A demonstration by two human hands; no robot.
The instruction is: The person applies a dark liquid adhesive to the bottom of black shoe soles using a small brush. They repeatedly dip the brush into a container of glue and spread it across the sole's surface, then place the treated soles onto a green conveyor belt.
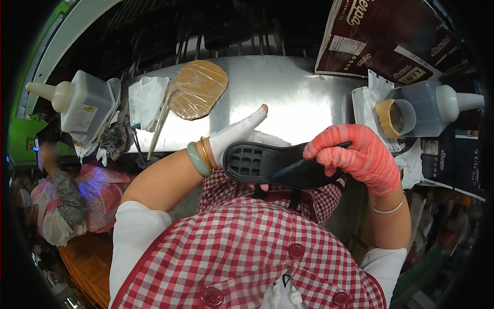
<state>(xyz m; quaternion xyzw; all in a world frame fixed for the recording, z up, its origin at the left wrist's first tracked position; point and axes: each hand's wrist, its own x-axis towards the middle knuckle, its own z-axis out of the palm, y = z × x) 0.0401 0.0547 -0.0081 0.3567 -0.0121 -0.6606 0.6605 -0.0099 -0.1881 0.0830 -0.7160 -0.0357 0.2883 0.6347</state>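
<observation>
A black shoe sole (257, 164) lies across in front of my apron, its heel with a grid of square hollows to the left. My left hand (234, 135), in a white glove with bare fingertips, supports it from behind and below, the thumb sticking up. Fingertips show under the sole's near edge. Over the toe end is my right hand (363, 157), in a red-pink knitted glove, its fingers pinched together against the sole's upper face. Whatever those fingers hold is hidden. A shiny bluish streak runs along the sole beside them.
Behind my hands is a shiny metal table (267, 82) with a plastic-wrapped brown round pad (198, 89). Squeeze bottles stand left (87, 103) and right, the right bottle (424, 105) beside a cut yellowish cup (388, 117). Cardboard (381, 41) rises behind. Another person (77, 195) sits at left.
</observation>
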